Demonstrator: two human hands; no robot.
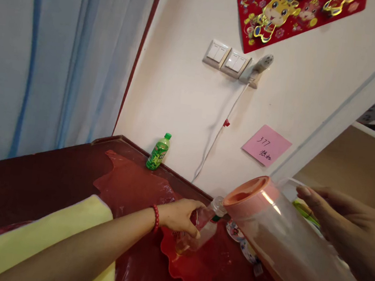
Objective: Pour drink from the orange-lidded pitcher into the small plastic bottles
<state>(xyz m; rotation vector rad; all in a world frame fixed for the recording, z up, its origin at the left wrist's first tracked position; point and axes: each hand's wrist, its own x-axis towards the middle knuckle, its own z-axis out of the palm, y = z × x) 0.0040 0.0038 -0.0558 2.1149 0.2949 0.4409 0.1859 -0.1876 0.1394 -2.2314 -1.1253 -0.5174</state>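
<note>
My left hand, with a red bead bracelet at the wrist, is wrapped round a clear bottle. The bottle leans to the right over a red scalloped mat, and a little yellowish liquid shows near its bottom. At the right, my right hand holds a large clear pitcher by its handle. The pitcher is tilted, and its pink-orange lid is right at the bottle's mouth. Whether liquid runs between them cannot be made out.
A green bottle stands by the wall. A yellow cloth lies under my left forearm. Round patterned items sit beside the pitcher. A white cord hangs from the wall socket. Blue curtains hang at the left.
</note>
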